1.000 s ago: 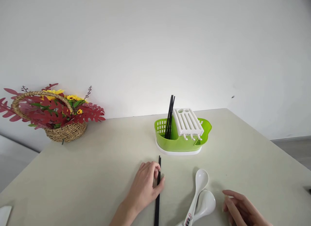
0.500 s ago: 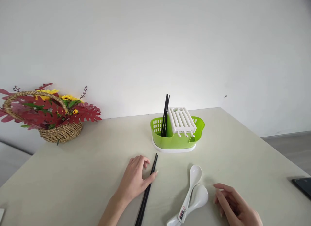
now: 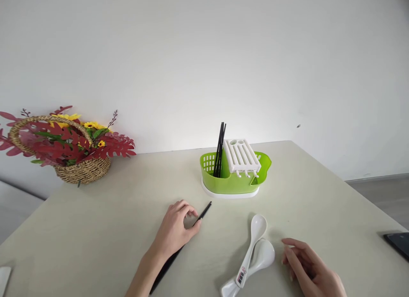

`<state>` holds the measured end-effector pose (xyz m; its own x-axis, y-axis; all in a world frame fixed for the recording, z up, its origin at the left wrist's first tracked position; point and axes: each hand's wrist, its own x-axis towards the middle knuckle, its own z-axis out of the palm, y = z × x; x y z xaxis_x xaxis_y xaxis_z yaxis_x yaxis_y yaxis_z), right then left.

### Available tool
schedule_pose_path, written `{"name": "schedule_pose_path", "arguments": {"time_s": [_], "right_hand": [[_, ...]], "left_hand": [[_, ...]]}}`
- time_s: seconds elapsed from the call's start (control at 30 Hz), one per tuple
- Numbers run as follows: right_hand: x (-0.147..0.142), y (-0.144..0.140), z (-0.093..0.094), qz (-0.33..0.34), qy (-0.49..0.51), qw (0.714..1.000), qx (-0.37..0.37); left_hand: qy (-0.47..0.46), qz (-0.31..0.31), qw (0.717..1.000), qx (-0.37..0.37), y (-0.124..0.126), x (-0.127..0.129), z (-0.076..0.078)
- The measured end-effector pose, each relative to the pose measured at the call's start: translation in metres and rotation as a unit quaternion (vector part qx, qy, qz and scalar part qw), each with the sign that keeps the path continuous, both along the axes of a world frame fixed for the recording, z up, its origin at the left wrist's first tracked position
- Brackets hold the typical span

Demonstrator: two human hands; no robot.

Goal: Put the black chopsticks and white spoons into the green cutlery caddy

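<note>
**Inspector:** Report standing, largest item first.

**Assistant:** The worktop (image 3: 96,237) carries a green rack (image 3: 234,180) near its far edge. Some black chopsticks (image 3: 220,150) already stand upright in the rack's left compartment; the white slotted insert (image 3: 241,156) on its right side holds nothing that I can see. So part of the sorting looks done.

**Inspector:** Outstanding?

**Assistant:** Two white spoons (image 3: 254,256) lie overlapping on the worktop, well short of the rack. A loose pair of chopsticks (image 3: 204,211) also lies flat, tips angled toward the rack. My judgement: roughly the early-to-middle stage.

**Inspector:** Hands?

**Assistant:** The left hand (image 3: 174,233) rests over the loose chopsticks, fingers (image 3: 188,209) curled down around them and thumb against the shafts: closing on them, though they are not lifted. The tips stick out beyond the fingers; the rest runs beneath the palm and wrist. The right hand (image 3: 311,269) lies relaxed and open, holding nothing, just beside the spoons but not touching.

**Inspector:** Other items?

**Assistant:** A flower basket (image 3: 68,154) far left, a dark device (image 3: 398,241) at the right edge.
</note>
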<state>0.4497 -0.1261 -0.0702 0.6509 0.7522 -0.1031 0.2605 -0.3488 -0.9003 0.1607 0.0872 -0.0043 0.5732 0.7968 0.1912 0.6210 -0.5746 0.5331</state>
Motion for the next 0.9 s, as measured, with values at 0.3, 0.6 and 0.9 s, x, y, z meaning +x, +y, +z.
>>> {"name": "schedule_pose_path", "arguments": {"time_s": [0.3,0.6,0.9], "right_hand": [[0.01,-0.004,-0.015,0.042,-0.006,0.999,-0.011],[0.0,-0.002,-0.003,0.008,-0.01,1.0,-0.005],[0.006,-0.004,-0.007,0.02,-0.004,1.0,-0.012]], "left_hand": [[-0.008,0.003,0.999,0.032,0.003,-0.003,-0.012],[0.003,0.031,0.995,0.097,0.006,-0.003,-0.024],[0.016,0.061,0.991,0.115,0.005,-0.001,-0.027]]}}
